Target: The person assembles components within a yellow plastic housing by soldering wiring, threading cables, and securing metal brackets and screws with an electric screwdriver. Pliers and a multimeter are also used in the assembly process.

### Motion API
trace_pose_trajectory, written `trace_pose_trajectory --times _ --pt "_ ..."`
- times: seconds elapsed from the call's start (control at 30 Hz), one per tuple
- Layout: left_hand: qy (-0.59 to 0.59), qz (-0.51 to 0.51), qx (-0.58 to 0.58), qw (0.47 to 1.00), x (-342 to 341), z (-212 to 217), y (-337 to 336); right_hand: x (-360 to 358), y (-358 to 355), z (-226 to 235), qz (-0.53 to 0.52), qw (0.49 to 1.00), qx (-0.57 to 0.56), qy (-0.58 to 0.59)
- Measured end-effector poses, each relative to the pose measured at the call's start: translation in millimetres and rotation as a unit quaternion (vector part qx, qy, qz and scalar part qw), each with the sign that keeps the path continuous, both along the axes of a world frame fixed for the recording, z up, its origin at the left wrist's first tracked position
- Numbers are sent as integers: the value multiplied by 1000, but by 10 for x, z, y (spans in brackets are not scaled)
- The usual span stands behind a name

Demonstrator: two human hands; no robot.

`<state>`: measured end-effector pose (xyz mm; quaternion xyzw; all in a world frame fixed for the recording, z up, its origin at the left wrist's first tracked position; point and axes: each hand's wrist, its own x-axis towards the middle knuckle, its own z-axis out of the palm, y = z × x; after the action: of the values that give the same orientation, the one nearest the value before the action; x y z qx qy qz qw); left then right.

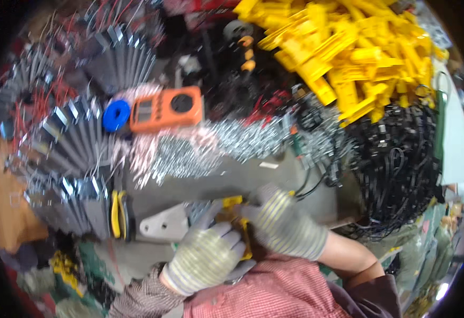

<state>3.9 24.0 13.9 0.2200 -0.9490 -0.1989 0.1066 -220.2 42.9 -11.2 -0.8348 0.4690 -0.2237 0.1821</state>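
Both my hands wear grey gloves with yellow stripes and meet close to my body at the bench's near edge. My left hand [205, 257] is closed around a yellow plastic part [246, 238], shaped like a frame or housing. From the right, the fingers of my right hand [290, 222] are bent in against the upper end of that part. What they pinch is blurred and hidden by the glove. A black cable [312, 188] runs up from beside my right hand. Left of my left hand lies a pale grey metal plate [165, 223] with holes.
Yellow-handled pliers [118, 214] lie beside fanned stacks of grey metal strips [70, 138]. Behind are an orange multimeter [165, 109], a blue tape roll [116, 115] and small silvery pieces [189, 151]. Yellow plastic parts [348, 47] and black cables [396, 164] are heaped at right.
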Motion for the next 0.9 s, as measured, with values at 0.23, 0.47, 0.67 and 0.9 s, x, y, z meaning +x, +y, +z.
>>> trace_pose_trajectory --times 0.23,0.47,0.67,0.9 --pt "59 -21 -9 998 66 -117 -53 122 39 224 -25 994 46 99" --pt "43 23 18 999 111 -145 7 -621 -892 784 -263 951 77 -143" --pt "62 12 38 997 79 -228 -17 -1851 -2158 825 -159 770 -324 526" --pt "65 24 -3 998 92 -224 21 -1062 -670 882 -209 917 -279 195"
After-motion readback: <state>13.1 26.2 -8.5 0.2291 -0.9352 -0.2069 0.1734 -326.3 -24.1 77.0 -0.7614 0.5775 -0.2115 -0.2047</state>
